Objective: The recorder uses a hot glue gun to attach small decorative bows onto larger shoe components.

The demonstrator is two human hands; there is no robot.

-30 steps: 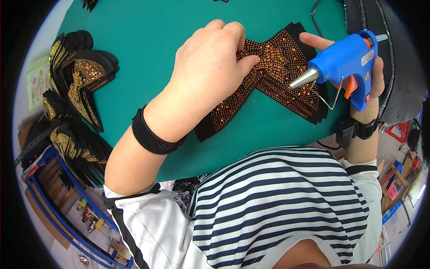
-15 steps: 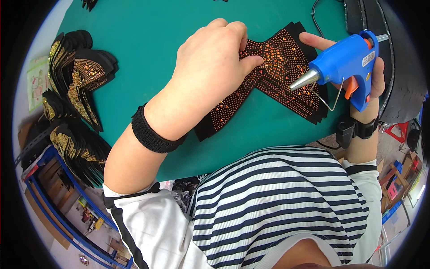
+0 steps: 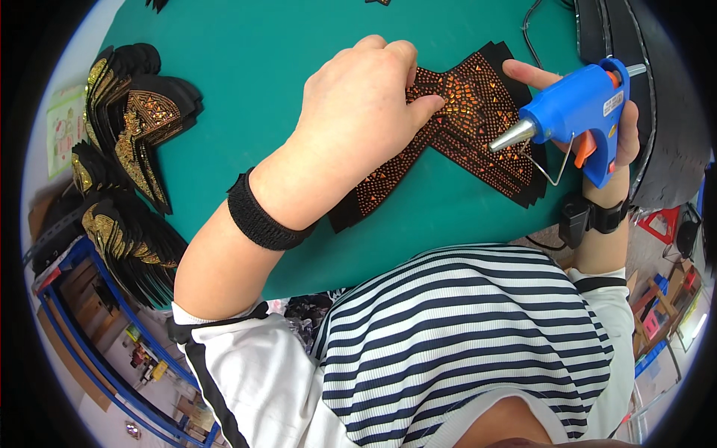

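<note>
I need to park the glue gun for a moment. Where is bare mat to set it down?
The green mat lies bare between the stacked gold-beaded pieces and the left hand, and along the near edge below the orange-beaded piece. It is crowded around the glue gun in the right hand.

Upper middle of the frame: left hand (image 3: 358, 112) pressed flat on a black V-shaped applique (image 3: 455, 127) studded with orange beads, fingers curled over its centre fold. Applique lying on a green table (image 3: 246, 67), apparently atop a thin stack of like black pieces. Upper right: right hand (image 3: 612, 142) gripping a blue glue gun (image 3: 579, 112), silver nozzle angled down-left, tip just above the applique's right arm, wire stand hanging beneath. Black wristband on the left wrist, a dark strap on the right. Left edge: piles of gold-beaded black appliques (image 3: 131, 149). Lower centre: striped shirt (image 3: 463, 336).
</note>
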